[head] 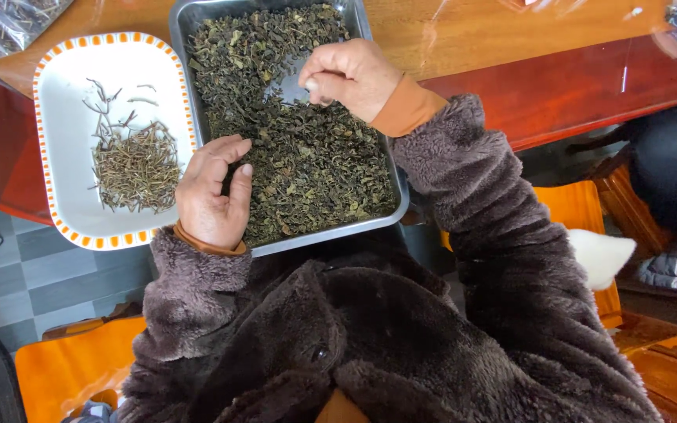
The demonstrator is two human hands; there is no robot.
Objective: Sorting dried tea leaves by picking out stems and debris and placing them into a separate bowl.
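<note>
A metal tray [385, 210] full of dried green tea leaves [315, 164] lies on the wooden table in front of me. My left hand [211, 192] rests on the tray's left rim, fingers loosely curled over the leaves and holding nothing that shows. My right hand [350, 77] hovers over the middle of the tray with fingertips pinched together; whether a bit of leaf or stem is between them I cannot tell. To the left stands a white dish [64, 117] with an orange-dashed rim, holding a pile of thin dry stems [135, 168].
A clear plastic bag [1, 22] lies at the table's far left corner. Orange seats [72, 364] stand below the table edge, above a grey tiled floor [33, 274]. A white soft thing [601, 254] sits on the right seat.
</note>
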